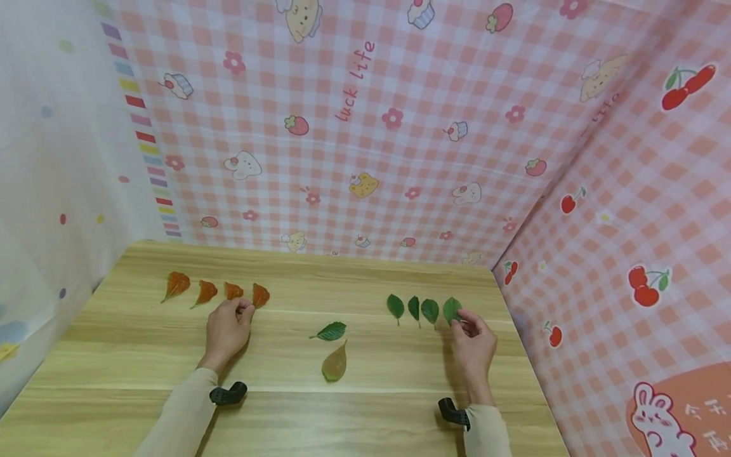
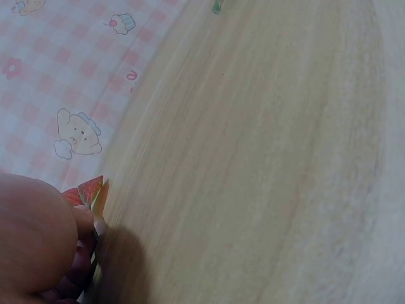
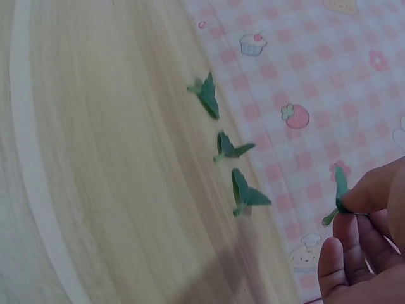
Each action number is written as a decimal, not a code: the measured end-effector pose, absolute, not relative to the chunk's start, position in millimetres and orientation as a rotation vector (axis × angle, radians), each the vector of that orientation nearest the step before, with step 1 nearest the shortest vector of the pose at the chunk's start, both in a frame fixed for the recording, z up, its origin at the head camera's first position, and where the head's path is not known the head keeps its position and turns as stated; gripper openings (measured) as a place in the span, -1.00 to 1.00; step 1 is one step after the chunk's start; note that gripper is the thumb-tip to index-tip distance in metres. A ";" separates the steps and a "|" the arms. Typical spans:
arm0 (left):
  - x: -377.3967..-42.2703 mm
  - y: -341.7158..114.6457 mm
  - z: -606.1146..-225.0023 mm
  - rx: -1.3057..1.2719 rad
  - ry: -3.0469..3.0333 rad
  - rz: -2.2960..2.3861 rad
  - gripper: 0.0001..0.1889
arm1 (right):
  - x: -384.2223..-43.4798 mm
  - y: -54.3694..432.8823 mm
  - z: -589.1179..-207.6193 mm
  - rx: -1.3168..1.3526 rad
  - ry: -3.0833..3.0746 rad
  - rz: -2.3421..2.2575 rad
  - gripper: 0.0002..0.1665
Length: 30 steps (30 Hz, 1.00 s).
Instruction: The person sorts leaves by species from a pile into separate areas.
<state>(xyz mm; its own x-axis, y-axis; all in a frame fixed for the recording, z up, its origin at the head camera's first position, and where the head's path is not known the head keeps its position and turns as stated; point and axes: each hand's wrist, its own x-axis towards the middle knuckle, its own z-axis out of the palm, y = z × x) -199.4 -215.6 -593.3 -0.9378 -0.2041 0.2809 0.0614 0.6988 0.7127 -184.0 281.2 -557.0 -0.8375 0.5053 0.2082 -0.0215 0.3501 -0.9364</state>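
Observation:
My left hand (image 1: 227, 331) pinches a red-orange leaf (image 1: 260, 295) between thumb and finger, at the right end of a row of red leaves. In the left wrist view that leaf (image 2: 90, 190) sticks out past the fingertips, partly hidden by the hand. Three more red leaves, one of them this nearby leaf (image 1: 233, 291), lie to its left. On the right side, my right hand (image 1: 475, 346) pinches a green leaf (image 1: 452, 308) by its lower part. The right wrist view shows this leaf (image 3: 341, 183) upright above the thumb. Three green leaves (image 1: 429, 310) lie in line beside it.
Between the hands, a dark green leaf (image 1: 332, 331) and a brownish-green leaf (image 1: 334, 364) lie on the wooden table (image 1: 331, 422). A pink checked cloth (image 1: 342, 146) hangs behind the table's back edge, and another stands along the right.

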 end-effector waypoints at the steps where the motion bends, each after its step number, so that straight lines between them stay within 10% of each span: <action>1: -199.7 -215.9 -593.8 0.114 -2.572 -1.094 -0.86 | -184.6 282.5 -557.5 -0.426 -2.174 1.485 -0.74; 30: -197.4 -215.2 -589.7 0.139 -2.587 -1.096 -0.85 | -219.6 314.7 -582.9 -0.355 -2.542 1.139 -0.71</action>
<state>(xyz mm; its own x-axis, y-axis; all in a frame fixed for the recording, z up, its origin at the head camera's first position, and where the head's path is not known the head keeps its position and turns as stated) -197.4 -215.2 -589.7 -0.9419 -0.2138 0.2592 0.0375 0.6998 0.7134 -219.6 314.7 -582.9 -0.9139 0.3551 0.1968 0.0896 0.6492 -0.7553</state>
